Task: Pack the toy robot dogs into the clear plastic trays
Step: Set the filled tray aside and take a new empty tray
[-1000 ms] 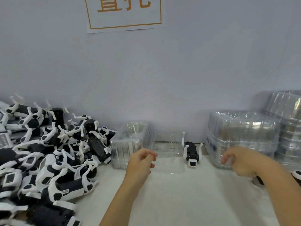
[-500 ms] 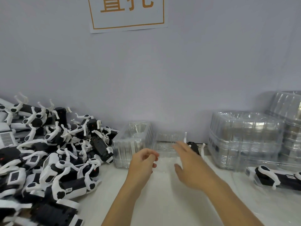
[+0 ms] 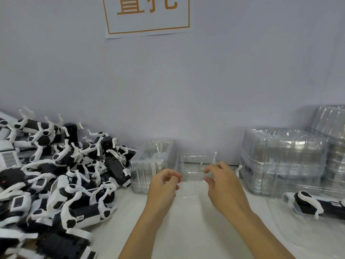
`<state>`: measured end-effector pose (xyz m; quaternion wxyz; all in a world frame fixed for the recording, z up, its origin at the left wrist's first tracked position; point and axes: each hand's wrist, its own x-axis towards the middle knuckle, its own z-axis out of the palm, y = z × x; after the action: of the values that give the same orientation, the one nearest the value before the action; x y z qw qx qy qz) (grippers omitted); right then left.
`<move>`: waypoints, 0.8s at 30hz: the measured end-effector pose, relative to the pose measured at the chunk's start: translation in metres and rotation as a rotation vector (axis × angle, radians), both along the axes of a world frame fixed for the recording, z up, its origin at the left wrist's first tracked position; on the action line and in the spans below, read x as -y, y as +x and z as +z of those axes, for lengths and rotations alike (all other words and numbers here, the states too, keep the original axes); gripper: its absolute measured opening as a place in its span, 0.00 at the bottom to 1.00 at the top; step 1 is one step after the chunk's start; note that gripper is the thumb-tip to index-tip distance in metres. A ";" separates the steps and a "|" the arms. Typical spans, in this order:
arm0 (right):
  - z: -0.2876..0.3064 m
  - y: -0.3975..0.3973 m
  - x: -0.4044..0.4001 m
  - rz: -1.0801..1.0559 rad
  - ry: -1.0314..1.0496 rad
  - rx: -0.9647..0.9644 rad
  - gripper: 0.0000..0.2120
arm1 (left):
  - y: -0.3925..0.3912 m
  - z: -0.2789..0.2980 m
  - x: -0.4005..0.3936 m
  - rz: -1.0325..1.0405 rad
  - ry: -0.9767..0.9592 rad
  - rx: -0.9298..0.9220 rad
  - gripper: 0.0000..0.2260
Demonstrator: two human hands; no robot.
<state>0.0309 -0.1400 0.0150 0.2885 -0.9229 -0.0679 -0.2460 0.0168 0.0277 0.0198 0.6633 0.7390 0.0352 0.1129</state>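
A single clear plastic tray (image 3: 192, 174) lies at the middle of the white table, close to the wall. My left hand (image 3: 164, 186) pinches its left edge with curled fingers. My right hand (image 3: 222, 182) pinches its right edge between thumb and fingertips. Behind my right hand lies a black-and-white toy robot dog (image 3: 238, 168), mostly hidden, with only white legs showing. A big pile of toy robot dogs (image 3: 61, 176) covers the left of the table. Another dog (image 3: 317, 204) lies in a clear tray at the right edge.
A stack of nested clear trays (image 3: 153, 165) stands just left of the held tray. Taller stacks of clear trays (image 3: 280, 159) stand against the wall on the right. A paper sign (image 3: 147, 15) hangs on the wall above.
My right hand swung from the right-hand tray stack to the middle and took the tray's right edge, covering the dog behind it. My left hand stayed on the tray's left edge.
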 end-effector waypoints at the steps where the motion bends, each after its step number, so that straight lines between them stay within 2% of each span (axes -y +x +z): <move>1: 0.003 0.000 0.001 -0.014 0.018 0.028 0.08 | 0.000 0.001 -0.001 0.010 -0.017 0.004 0.13; 7: 0.030 0.002 0.023 0.019 0.110 0.085 0.07 | 0.002 0.004 -0.004 0.011 -0.149 -0.039 0.10; 10: 0.051 -0.001 0.034 0.098 0.160 0.145 0.12 | 0.003 0.007 -0.003 0.011 -0.231 -0.045 0.08; 13: 0.065 -0.007 0.038 0.239 0.204 0.191 0.15 | 0.002 0.011 -0.003 -0.002 -0.407 -0.049 0.06; 15: 0.068 -0.011 0.037 0.321 0.234 0.193 0.18 | 0.000 0.014 -0.003 -0.038 -0.540 -0.041 0.12; 19: 0.068 -0.012 0.032 0.391 0.217 0.229 0.21 | -0.004 0.024 -0.006 -0.111 -0.624 -0.030 0.32; 21: 0.066 -0.013 0.025 0.420 0.185 0.242 0.22 | -0.006 0.029 -0.006 -0.085 -0.645 -0.026 0.33; 24: 0.063 -0.017 0.015 0.440 0.129 0.286 0.22 | -0.008 0.030 -0.005 -0.069 -0.637 -0.020 0.28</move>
<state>0.0141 -0.1549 0.0780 0.3805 -0.8214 -0.2912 -0.3092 0.0091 0.0328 0.0495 0.8643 0.4960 0.0501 0.0665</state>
